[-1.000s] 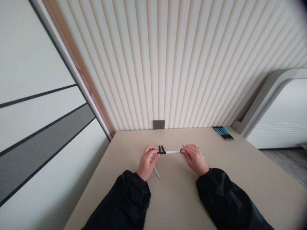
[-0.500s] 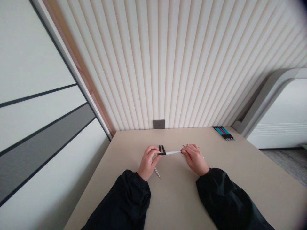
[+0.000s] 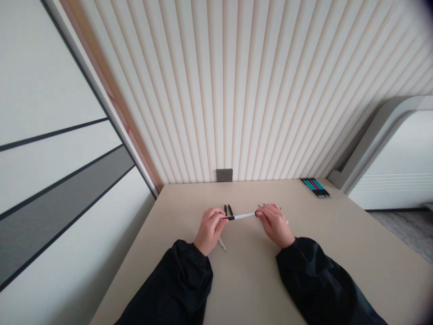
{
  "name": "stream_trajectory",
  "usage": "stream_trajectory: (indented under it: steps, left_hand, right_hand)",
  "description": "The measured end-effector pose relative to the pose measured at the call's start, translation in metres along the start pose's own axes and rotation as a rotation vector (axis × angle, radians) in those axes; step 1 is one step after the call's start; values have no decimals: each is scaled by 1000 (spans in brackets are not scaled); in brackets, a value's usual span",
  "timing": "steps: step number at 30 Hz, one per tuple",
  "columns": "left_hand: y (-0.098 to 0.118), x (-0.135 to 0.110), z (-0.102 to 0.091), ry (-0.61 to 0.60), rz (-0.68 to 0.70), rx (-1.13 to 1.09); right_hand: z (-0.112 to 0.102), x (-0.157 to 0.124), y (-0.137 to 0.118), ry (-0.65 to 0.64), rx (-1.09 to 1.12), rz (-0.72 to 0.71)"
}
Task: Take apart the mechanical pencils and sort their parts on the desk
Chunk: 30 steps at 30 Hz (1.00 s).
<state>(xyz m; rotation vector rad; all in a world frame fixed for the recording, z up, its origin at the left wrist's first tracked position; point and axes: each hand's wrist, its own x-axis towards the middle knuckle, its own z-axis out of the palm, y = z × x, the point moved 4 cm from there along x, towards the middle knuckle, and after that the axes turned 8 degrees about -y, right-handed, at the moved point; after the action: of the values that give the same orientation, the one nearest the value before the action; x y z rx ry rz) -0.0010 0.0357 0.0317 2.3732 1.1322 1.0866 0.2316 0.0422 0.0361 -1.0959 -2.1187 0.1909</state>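
A pen (image 3: 244, 216) with a white barrel and a black section is stretched between my two hands, a little above the table. My left hand (image 3: 210, 230) is closed, pinching its black end between thumb and fingers. At the other end, the closed fingers of my right hand (image 3: 274, 225) grip the pen and hide its tip. Just behind the pen lie two short black pen parts (image 3: 230, 210). Thin pen refills (image 3: 222, 244) stick out from beneath my left hand. Small parts (image 3: 264, 204) show behind my right hand, mostly covered by it.
On the beige table (image 3: 250, 280), a row of several blue and red pens (image 3: 315, 188) lies at the far right corner. A dark wall socket (image 3: 224, 175) sits at the back edge, below the ribbed wall panel. A white cabinet (image 3: 67, 216) stands along the left.
The pen tilts slightly more, its left end a touch lower. Both hands keep nearly the same place and grip.
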Motion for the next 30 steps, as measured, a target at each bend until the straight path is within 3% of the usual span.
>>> stream_trajectory:
  steps: [9, 19, 30]
  left_hand:
    - [-3, 2, -8, 101, -65, -142]
    - [-2, 3, -5, 15, -111, -253]
    - [-5, 3, -7, 67, -89, -272]
  right_hand:
    - [7, -1, -1, -60, 6, 10]
    - [0, 1, -8, 24, 56, 8]
    - [7, 0, -5, -61, 20, -8]
